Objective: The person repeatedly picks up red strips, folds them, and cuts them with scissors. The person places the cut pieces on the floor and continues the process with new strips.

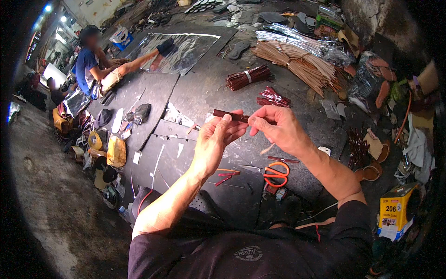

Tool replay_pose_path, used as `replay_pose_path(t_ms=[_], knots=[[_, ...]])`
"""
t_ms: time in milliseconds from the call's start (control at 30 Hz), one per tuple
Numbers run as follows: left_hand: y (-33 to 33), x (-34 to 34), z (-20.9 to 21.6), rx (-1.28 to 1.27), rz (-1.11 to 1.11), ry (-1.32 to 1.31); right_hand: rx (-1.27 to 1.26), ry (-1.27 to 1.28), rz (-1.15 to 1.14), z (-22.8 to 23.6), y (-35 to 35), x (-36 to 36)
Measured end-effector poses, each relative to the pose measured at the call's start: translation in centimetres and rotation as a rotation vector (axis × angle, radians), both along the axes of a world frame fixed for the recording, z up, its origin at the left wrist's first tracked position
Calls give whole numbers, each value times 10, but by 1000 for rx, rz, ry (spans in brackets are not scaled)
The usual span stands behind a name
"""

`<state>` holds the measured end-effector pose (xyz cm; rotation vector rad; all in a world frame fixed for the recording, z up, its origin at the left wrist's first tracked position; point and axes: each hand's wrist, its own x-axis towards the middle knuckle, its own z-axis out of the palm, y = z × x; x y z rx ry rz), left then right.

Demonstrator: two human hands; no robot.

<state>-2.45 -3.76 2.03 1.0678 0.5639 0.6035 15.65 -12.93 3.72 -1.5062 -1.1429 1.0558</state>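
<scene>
A short dark red strip (225, 114), perhaps leather, is held up in front of me between both hands. The thumb and fingers of my left hand (211, 142) pinch it near its left end. At the strip's right end, my right hand (283, 130) closes thumb and forefinger on it; the fingers hide that tip. Beyond my hands lie a tied bundle of dark red strips (248, 77) and a smaller bundle (273, 96). Scissors with orange handles (277, 175) rest below my right wrist, and a few cut red pieces (224, 180) lie left of them.
Tan strips (297, 65) are heaped at the far right. A yellow can (394, 209) stands at the lower right, and a yellow plastic container (116, 151) at left. Another person (88, 69) sits at the far left beside a shiny sheet (186, 51).
</scene>
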Motion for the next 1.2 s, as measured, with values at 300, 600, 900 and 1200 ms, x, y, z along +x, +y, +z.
replay_pose_path(t_ms=[300, 600, 900, 1200], knots=[[1, -2, -7, 45, -17, -21, 41, -48, -71, -8, 5, -9], [-8, 5, -8, 192, 83, 113, 69, 4, -115, -18, 4, -15], [-2, 8, -11, 129, 164, 154, -19, -15, -59, -5, -5, -2], [-3, 7, -16, 200, 193, 173, -36, -84, -62, -21, -2, 3]])
